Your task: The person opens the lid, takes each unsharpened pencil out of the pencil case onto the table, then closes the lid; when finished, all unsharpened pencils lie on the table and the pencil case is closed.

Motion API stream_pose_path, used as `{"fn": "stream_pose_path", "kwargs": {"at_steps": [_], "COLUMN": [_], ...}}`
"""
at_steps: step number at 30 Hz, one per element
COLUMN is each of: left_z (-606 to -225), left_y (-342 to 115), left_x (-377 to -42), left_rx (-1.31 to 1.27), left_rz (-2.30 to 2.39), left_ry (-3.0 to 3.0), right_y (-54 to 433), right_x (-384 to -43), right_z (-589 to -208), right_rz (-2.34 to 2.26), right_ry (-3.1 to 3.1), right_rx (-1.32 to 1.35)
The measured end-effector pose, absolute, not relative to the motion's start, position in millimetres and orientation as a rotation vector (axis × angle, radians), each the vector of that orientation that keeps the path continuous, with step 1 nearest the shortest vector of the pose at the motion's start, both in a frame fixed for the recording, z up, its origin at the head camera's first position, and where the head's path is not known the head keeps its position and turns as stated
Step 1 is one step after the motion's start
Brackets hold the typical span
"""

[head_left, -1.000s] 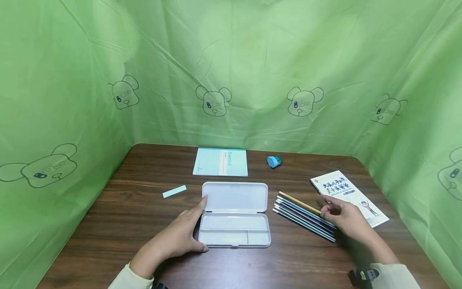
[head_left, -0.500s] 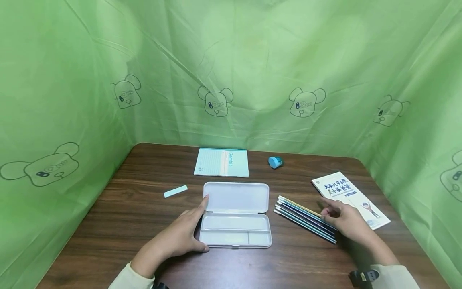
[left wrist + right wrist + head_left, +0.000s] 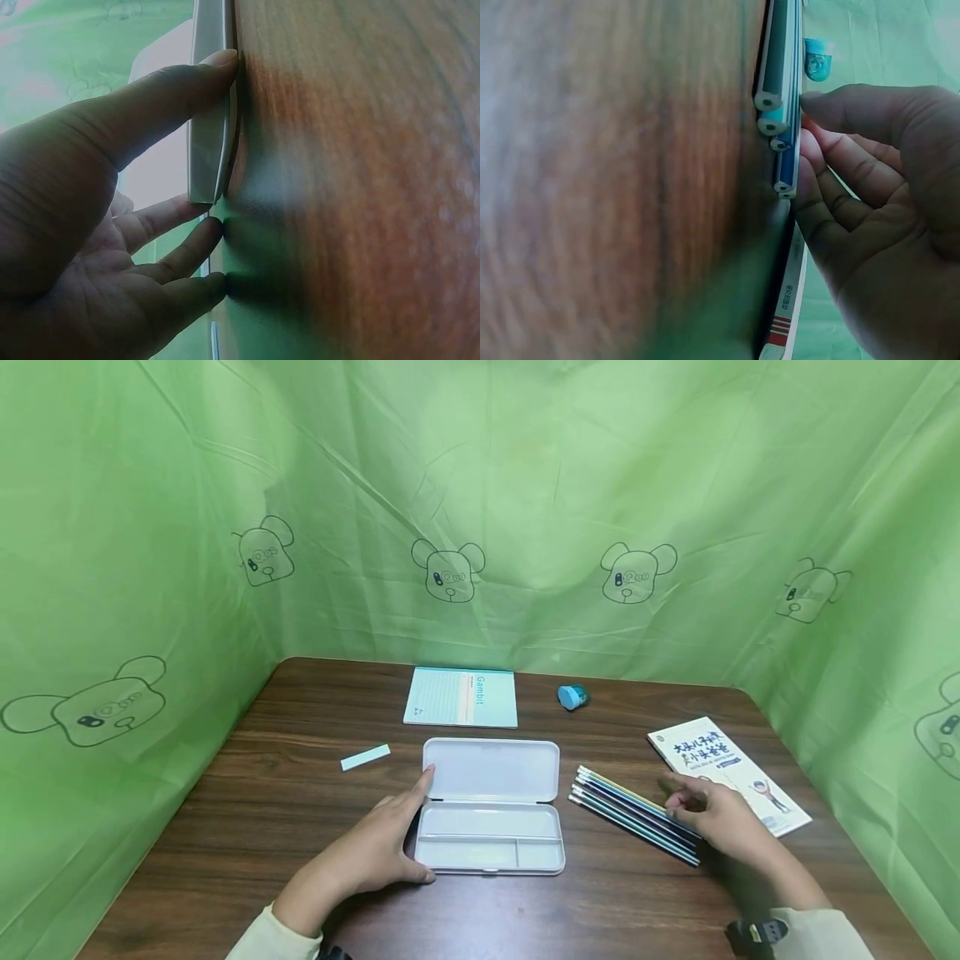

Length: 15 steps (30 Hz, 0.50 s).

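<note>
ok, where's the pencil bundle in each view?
Head: pencil bundle lies right of centre on the table, between the open pencil case and the right hand, whose fingers touch its near end.
Left wrist: not in view; only the left hand against the case edge.
Right wrist: upper centre-right, cut ends toward the camera, beside the fingertips.
Shared landmark: the blue sharpener, also top right in the right wrist view.

We see a white pencil case (image 3: 491, 814) lying open and flat on the tabletop (image 3: 300, 810), lid folded back, its tray split into compartments. Just right of it, a row of pencils (image 3: 633, 814) lies side by side, angled diagonally.
</note>
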<state>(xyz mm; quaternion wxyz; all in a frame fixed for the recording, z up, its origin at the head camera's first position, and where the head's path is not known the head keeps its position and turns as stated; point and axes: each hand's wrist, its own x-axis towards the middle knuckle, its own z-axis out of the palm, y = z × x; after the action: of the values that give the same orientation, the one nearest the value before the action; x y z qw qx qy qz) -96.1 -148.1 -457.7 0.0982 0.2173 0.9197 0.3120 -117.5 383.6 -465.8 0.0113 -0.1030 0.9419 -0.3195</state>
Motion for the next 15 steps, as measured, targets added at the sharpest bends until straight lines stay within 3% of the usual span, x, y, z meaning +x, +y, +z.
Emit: {"fn": "stream_pose_path", "kwargs": {"at_steps": [7, 15], "left_z": [-456.0, -457.4], "left_y": [-146.8, -146.7], "left_x": [-96.4, -96.3], "left_rx": [0.635, 0.603], "left_rz": [0.919, 0.926], "left_ry": [2.713, 2.703], "right_y": [363.9, 291.6], "right_x": [-116.2, -114.8], "right_z": [-453.1, -439.5], "right_rz": [-0.997, -1.139], "right_ry": [3.003, 2.856], "right_rx": [-0.315, -0.474]}}
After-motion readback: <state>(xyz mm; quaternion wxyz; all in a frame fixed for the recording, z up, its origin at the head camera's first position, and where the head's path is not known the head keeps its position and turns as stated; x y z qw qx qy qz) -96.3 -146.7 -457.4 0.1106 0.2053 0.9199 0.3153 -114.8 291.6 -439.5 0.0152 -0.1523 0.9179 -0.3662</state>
